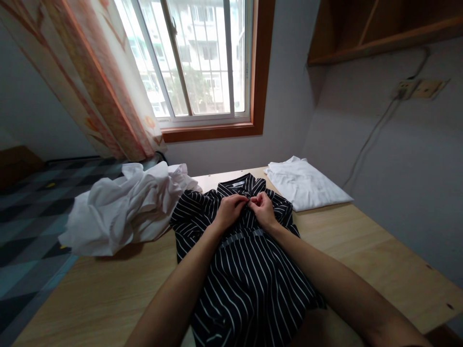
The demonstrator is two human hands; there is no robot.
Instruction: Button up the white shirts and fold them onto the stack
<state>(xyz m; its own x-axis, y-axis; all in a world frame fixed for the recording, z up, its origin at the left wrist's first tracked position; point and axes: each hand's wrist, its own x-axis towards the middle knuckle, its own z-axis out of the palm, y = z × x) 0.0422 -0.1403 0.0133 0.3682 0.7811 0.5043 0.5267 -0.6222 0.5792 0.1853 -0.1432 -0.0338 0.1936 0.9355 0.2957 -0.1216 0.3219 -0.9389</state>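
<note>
A black shirt with white stripes (249,270) lies spread on the wooden table, its collar toward the window and its lower part toward me. Just below the collar, my left hand (231,209) pinches the front edge of the shirt. Close against it, my right hand (263,208) also has its fingertips closed on the shirt front. The two sets of fingertips nearly meet, and they hide the small spot of cloth between them; whether a button is there I cannot tell.
A crumpled heap of white cloth (126,212) sits on the table's left. Folded white cloth (307,185) lies at the back right. The wooden table (361,250) meets a checkered bed (32,231) on the left. A cord (369,137) hangs down the right wall.
</note>
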